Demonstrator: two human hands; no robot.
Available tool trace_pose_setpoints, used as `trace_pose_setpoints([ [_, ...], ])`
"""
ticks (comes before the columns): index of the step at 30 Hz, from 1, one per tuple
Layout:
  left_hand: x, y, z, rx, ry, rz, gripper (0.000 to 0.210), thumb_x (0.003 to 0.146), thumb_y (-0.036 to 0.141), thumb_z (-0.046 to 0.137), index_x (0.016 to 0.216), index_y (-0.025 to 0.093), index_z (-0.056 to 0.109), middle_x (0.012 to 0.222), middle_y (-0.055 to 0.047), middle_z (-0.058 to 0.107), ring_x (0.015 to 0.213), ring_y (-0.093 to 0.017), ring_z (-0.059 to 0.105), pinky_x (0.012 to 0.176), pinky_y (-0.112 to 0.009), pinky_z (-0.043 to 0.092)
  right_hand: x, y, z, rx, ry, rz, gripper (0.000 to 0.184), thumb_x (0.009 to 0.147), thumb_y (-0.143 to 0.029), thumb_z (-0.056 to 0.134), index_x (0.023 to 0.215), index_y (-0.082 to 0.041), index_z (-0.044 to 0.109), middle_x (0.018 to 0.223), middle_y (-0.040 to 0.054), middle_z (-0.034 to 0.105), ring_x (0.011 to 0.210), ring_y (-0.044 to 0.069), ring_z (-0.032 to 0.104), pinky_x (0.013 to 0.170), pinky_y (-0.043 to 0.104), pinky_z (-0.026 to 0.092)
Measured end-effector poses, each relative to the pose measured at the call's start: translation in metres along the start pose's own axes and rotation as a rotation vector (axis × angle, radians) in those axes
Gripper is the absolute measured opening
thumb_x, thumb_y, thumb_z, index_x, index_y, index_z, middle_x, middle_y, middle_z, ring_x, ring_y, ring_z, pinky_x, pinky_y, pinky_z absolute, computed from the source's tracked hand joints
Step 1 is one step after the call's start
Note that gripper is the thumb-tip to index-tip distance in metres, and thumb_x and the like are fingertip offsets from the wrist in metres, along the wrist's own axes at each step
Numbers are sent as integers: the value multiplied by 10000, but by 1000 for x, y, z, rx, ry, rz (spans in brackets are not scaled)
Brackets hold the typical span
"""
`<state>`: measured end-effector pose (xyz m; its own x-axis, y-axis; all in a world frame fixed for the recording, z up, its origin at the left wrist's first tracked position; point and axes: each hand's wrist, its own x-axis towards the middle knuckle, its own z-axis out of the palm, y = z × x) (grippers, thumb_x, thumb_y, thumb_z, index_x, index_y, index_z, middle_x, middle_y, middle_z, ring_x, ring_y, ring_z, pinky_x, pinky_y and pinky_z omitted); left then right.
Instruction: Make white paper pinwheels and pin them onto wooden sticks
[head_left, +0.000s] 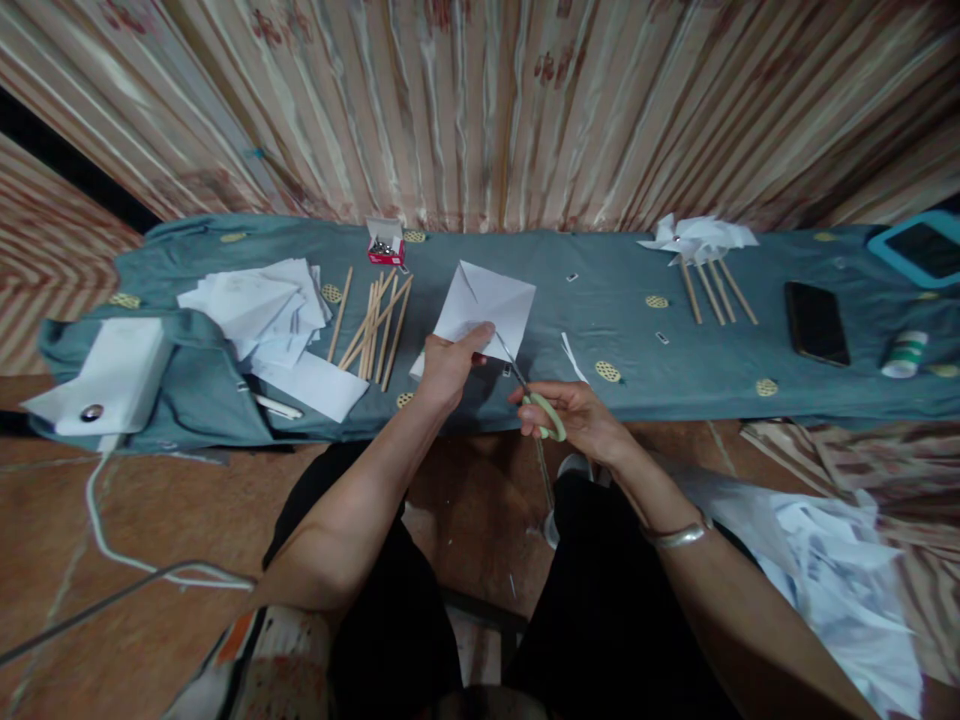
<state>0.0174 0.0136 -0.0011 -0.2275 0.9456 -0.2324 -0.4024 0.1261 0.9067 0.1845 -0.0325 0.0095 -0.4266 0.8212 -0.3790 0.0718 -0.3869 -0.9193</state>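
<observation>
My left hand pinches the near edge of a square white sheet of paper, thumb on top. A slit runs inward from the sheet's far left corner, and faint crease lines cross it. In my right hand is a pair of scissors with pale green handles, my fingers in the loops. The blades reach into the sheet's near right corner, close to my left thumb. Just left of the sheet lie several thin wooden sticks.
Paper sheets are piled left, near a white box with a cable. A red box of pins stands behind the sticks. To the right are paper pinwheels, a phone and a green-white tube. A bag of paper sits on the floor.
</observation>
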Motion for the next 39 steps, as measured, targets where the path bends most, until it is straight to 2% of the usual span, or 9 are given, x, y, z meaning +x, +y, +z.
trace_pose_setpoints([
  [15, -4, 1, 0, 55, -75, -40, 251, 491, 272, 773, 679, 137, 674, 675, -18, 659, 589, -120, 545, 510, -227, 422, 0, -4, 1, 15, 24, -4, 410, 541, -442, 858, 801, -173, 689, 575, -34, 624, 509, 67, 545, 496, 198, 438],
  [30, -5, 0, 0, 58, -84, -47, 245, 485, 272, 784, 659, 141, 673, 670, -30, 664, 595, -126, 551, 514, -229, 428, 2, -1, 0, 7, 19, -14, 387, 568, -442, 842, 808, -179, 691, 582, -35, 622, 505, 69, 542, 491, 205, 441],
  [39, -6, 0, 0, 43, -96, -49, 249, 492, 270, 787, 667, 132, 676, 676, -33, 663, 599, -127, 553, 519, -234, 425, 3, -2, 1, 52, 36, 4, 414, 514, -439, 867, 778, -171, 694, 555, -40, 616, 492, 63, 538, 486, 197, 438],
])
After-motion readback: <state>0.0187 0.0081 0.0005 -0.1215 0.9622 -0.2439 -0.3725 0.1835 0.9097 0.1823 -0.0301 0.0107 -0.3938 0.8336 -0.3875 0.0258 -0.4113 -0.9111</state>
